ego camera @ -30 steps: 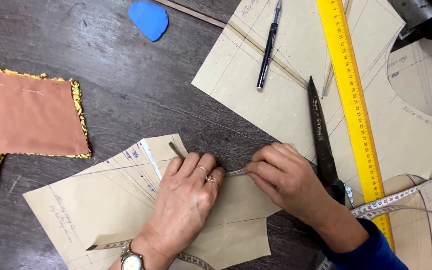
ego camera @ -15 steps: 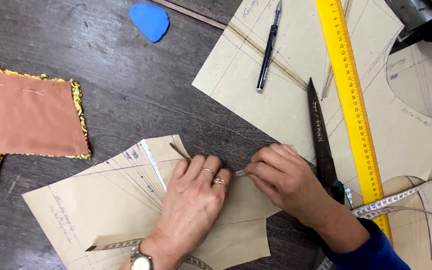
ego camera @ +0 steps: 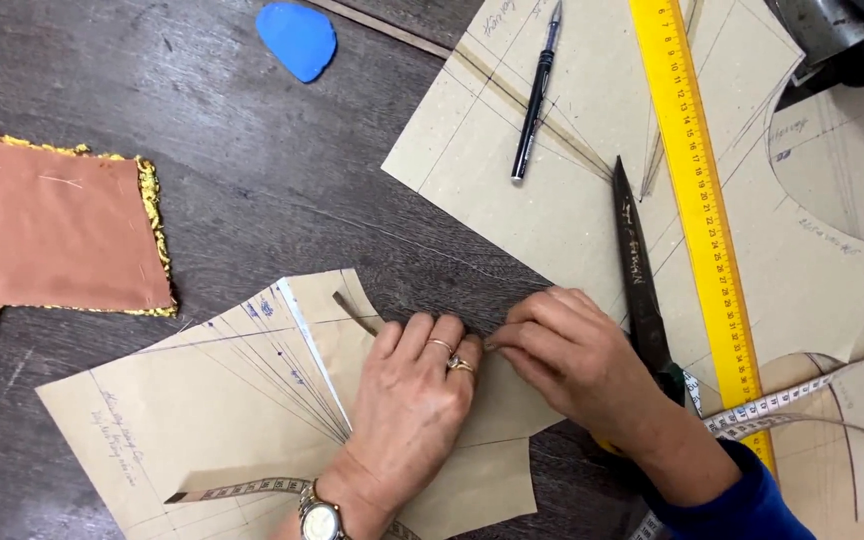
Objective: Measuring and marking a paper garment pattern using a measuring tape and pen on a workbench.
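Note:
A tan paper pattern piece (ego camera: 202, 420) with pencil lines and a folded dart lies at the table's near edge. My left hand (ego camera: 412, 410), with rings and a wristwatch, lies flat on it and presses it down, fingers together. My right hand (ego camera: 572, 360), in a blue sleeve, pinches the piece's upper edge right at my left fingertips. Whatever sits between the pinching fingers is too small to tell. Black scissors (ego camera: 637, 270) lie just beyond my right hand, blades pointing away.
A large tan pattern sheet (ego camera: 552, 210) carries a black pen (ego camera: 537, 95) and a yellow ruler (ego camera: 697, 190). Blue tailor's chalk (ego camera: 297, 38) lies at the top, orange fabric with yellow trim (ego camera: 47, 235) at the left. Tape measures (ego camera: 792, 405) curl at the right and under my left wrist.
My left hand has slid slightly right along the pattern piece, its fingertips now meeting my right hand's pinch. My right hand has barely moved.

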